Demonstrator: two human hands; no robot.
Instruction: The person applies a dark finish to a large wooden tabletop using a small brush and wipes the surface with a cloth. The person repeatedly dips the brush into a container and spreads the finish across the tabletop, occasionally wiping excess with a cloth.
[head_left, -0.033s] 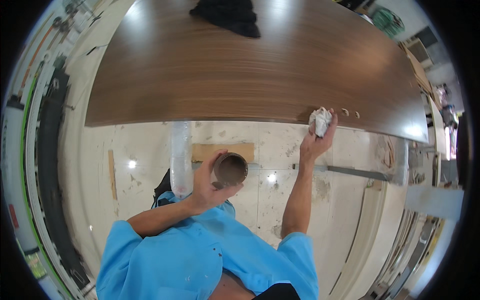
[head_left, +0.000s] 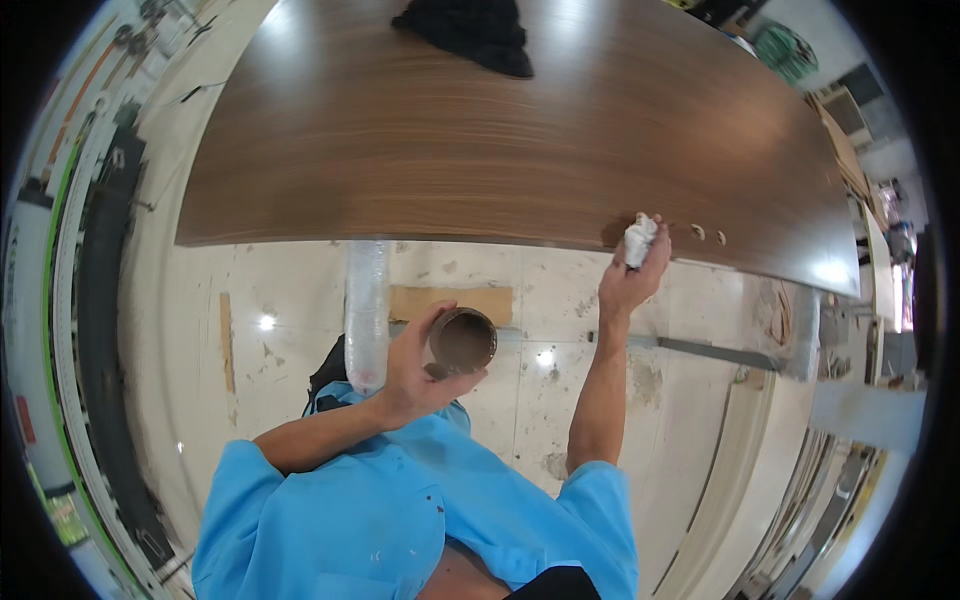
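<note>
In my left hand [head_left: 408, 365] is a small round can [head_left: 464, 341], fingers wrapped about its side. The can's open top faces up, and its inside looks brown. My right hand [head_left: 637, 278] is closed on a crumpled white rag [head_left: 640, 240], cloth or paper, at the near edge of a brown wood-grain panel [head_left: 450, 160]. Just right of that hand, two small pale curved bits [head_left: 698, 232] lie on the panel. What they are, I cannot tell.
A black cloth [head_left: 475, 35] lies at the panel's far side. Below the near edge stands a support wrapped in clear plastic [head_left: 367, 320], with a cardboard strip [head_left: 450, 303] on the floor beside it. Long boards [head_left: 735, 470] lie to the right, and long rolls [head_left: 115, 330] to the left.
The white rag looks more bunched up in my right hand, which has shifted very slightly. The whole view has moved a little. My left hand still holds the can.
</note>
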